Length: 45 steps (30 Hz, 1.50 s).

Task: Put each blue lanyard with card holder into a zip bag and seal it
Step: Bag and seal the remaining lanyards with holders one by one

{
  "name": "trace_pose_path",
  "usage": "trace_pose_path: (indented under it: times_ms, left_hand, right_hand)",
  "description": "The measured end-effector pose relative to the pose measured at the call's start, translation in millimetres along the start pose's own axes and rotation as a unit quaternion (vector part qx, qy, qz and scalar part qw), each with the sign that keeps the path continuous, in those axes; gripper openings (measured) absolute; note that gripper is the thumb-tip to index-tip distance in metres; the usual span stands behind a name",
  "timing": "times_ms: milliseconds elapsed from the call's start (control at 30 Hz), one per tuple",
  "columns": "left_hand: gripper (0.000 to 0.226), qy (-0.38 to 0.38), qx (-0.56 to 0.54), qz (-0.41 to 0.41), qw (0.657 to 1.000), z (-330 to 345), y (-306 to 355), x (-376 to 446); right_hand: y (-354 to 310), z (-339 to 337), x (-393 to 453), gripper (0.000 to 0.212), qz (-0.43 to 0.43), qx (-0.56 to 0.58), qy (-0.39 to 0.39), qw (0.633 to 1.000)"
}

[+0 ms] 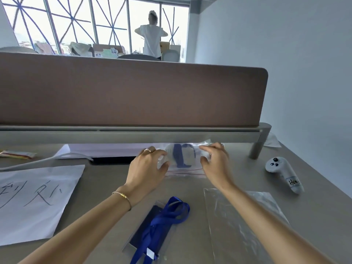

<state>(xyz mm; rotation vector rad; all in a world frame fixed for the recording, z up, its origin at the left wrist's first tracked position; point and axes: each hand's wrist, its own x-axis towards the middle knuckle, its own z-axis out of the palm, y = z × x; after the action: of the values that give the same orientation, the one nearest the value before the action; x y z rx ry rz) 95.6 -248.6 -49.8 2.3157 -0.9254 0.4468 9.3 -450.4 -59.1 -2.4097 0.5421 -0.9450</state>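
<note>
Now both hands, left (147,164) and right (215,159), fingers curled, grip crinkly clear zip bag (183,159).

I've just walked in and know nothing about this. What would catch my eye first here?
Two bare hands, left and right, each pinch a side of a clear zip bag with a blue lanyard inside, at the far side of the desk below the brown divider. Nearer the camera lie a second blue lanyard with card holder and, to its right, an empty bag. A grey controller rests at far right.
</note>
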Motion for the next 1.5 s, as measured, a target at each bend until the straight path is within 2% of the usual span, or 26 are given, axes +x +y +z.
trace_pose_path:
  times_ms: [100, 233, 467, 567, 667, 733, 800, 900, 967, 1100, 1233, 1333, 1400, 1467, 1500]
  left_hand:
    - [0.019, -0.017, 0.026, -0.005, 1.000, 4.8, -1.9, 0.8]
    - [0.018, -0.022, 0.036, -0.008, 0.999, 6.1, -1.7, 0.0]
    - [0.035, -0.037, 0.053, 0.001, 0.998, -20.4, 7.1, -13.3]
    - [0.039, -0.066, 0.061, 0.001, 0.996, -40.1, 12.8, -30.6]
    - [0.034, -0.147, 0.061, -0.011, 0.987, -59.3, 15.1, -57.0]
    - [0.028, -0.223, 0.079, -0.031, 0.971, -68.1, 17.2, -76.6]
    - [0.026, -0.265, 0.095, -0.037, 0.959, -70.7, 17.9, -92.5]
    - [0.039, -0.262, 0.093, -0.038, 0.960, -68.8, 13.0, -105.0]
    - [0.042, -0.254, 0.093, -0.041, 0.962, -68.3, 9.2, -108.8]
    - [0.023, -0.214, 0.139, -0.042, 0.966, -69.6, 8.8, -114.6]
    - [0.049, -0.205, 0.208, -0.046, 0.955, -71.4, 8.8, -118.6]
    - [0.044, -0.237, 0.154, -0.055, 0.958, -78.0, 3.2, -114.6]
    - [0.046, -0.254, 0.087, -0.086, 0.959, -81.4, -7.4, -109.4]
    - [0.058, -0.261, 0.034, -0.121, 0.957, -83.4, -18.6, -106.6]
    - [0.061, -0.254, 0.031, -0.130, 0.958, -83.3, -23.8, -106.9]
  right_hand:
    - [5.3, 5.5, -4.6, 0.038, -0.009, -0.066, -0.030, 0.997]
    - [11.3, 6.0, -10.4, 0.039, 0.003, -0.067, -0.046, 0.997]
    - [-4.4, -21.1, -29.3, 0.055, 0.017, -0.099, -0.091, 0.991]
    - [-18.5, -37.2, -43.6, 0.047, -0.001, -0.101, -0.088, 0.991]
    - [-39.7, -49.8, -62.8, 0.030, -0.055, -0.053, -0.083, 0.994]
    - [-57.4, -55.9, -78.8, 0.031, -0.086, -0.022, -0.143, 0.986]
    - [-74.1, -57.1, -95.1, 0.045, -0.113, -0.010, -0.252, 0.961]
    - [-87.2, -51.0, -113.2, 0.068, -0.146, -0.016, -0.381, 0.913]
    - [-85.5, -50.3, -117.8, 0.071, -0.138, -0.034, -0.405, 0.903]
    - [-78.7, -61.6, -117.0, 0.052, -0.118, -0.098, -0.388, 0.909]
    - [-85.1, -64.1, -116.4, 0.039, -0.107, -0.155, -0.364, 0.912]
    - [-102.7, -63.7, -114.7, 0.033, -0.106, -0.152, -0.331, 0.925]
    - [-118.6, -63.3, -115.7, 0.023, -0.110, -0.150, -0.348, 0.919]
    - [-133.1, -62.1, -120.1, 0.010, -0.111, -0.157, -0.382, 0.904]
    - [-140.0, -61.1, -123.7, 0.015, -0.112, -0.162, -0.397, 0.896]
